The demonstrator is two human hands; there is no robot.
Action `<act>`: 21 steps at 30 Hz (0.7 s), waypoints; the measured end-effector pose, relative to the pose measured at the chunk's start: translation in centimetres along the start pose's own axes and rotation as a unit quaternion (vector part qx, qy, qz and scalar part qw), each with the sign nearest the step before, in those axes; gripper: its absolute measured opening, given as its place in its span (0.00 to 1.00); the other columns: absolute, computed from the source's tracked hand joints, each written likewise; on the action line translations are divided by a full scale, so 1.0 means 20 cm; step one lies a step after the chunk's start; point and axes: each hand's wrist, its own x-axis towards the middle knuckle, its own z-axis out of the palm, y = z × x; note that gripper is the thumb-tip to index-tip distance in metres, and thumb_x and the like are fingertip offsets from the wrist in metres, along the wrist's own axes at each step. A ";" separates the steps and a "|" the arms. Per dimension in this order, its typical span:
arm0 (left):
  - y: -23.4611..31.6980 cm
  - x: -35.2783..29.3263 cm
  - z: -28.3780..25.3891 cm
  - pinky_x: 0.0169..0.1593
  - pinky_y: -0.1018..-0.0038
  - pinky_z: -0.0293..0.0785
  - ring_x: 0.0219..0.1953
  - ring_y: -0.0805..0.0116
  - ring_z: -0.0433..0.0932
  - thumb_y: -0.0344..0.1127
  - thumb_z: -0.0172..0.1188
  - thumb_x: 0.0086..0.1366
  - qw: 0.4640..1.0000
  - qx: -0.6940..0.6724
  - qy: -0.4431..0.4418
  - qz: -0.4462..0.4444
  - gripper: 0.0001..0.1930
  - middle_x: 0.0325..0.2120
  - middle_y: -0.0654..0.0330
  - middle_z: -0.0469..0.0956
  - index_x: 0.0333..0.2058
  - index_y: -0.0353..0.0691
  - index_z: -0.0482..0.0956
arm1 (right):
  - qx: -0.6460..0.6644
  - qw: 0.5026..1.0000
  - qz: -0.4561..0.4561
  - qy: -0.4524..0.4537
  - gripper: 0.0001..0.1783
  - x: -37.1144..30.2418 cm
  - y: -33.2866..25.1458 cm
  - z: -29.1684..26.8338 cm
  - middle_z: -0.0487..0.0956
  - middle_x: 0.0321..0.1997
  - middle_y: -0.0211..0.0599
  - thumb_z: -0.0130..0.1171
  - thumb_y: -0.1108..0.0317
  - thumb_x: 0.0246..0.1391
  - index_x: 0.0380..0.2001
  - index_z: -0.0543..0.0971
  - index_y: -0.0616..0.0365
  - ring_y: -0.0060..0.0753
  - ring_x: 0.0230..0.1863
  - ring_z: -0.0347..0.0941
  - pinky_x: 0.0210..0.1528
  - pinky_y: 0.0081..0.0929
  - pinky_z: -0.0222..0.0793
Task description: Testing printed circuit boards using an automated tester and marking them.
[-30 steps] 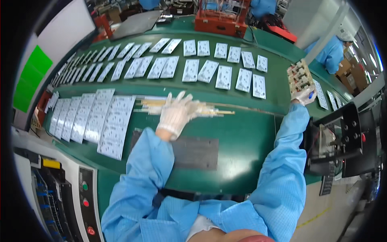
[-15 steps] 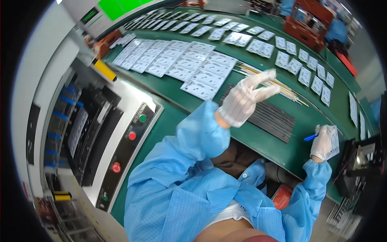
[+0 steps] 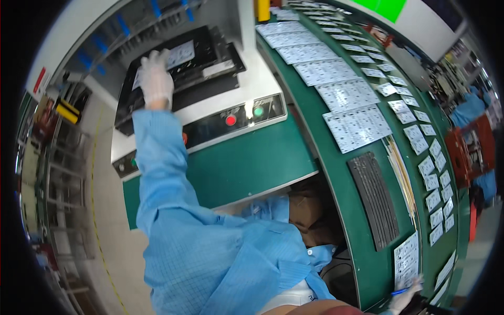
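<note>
Left hand (image 3: 156, 80) (gloved) is over a white board (image 3: 181, 54) inside the machine (image 3: 266, 83)

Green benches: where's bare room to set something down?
Bare: short bench right of the left sleeve, below the button panel; long bench, between its near edge, the dark ribbed plate and the white sheet by the right hand. Crowded: that bench's far side, with sticks and rows of small white boards.

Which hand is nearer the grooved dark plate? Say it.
Right: the right hand is below the plate in the picture, by a white board; the left hand is far away at the machine.
</note>
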 end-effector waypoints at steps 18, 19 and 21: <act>-0.62 0.32 0.39 0.34 0.56 0.72 0.32 0.48 0.75 0.34 0.43 0.62 0.991 0.108 0.052 0.064 0.14 0.27 0.48 0.76 0.46 0.52 0.71 | 0.943 0.193 0.231 -0.142 0.20 0.09 0.24 -0.32 0.61 0.59 0.34 0.39 0.63 0.62 0.53 0.65 0.61 0.31 0.52 0.62 0.46 0.21 0.68; -0.59 0.30 0.36 0.34 0.56 0.72 0.32 0.48 0.75 0.34 0.43 0.62 0.991 0.107 0.052 0.060 0.14 0.27 0.48 0.76 0.46 0.52 0.71 | 0.943 0.195 0.233 -0.139 0.20 0.09 0.27 -0.31 0.61 0.59 0.34 0.39 0.63 0.62 0.53 0.65 0.61 0.31 0.52 0.62 0.46 0.21 0.68; -0.43 0.20 0.19 0.35 0.57 0.72 0.32 0.49 0.75 0.34 0.42 0.62 0.991 0.092 0.094 -0.020 0.15 0.26 0.48 0.76 0.47 0.53 0.70 | 0.887 -0.281 0.292 -0.221 0.18 0.10 0.36 -0.30 0.56 0.64 0.31 0.34 0.61 0.63 0.44 0.69 0.63 0.33 0.53 0.63 0.45 0.22 0.69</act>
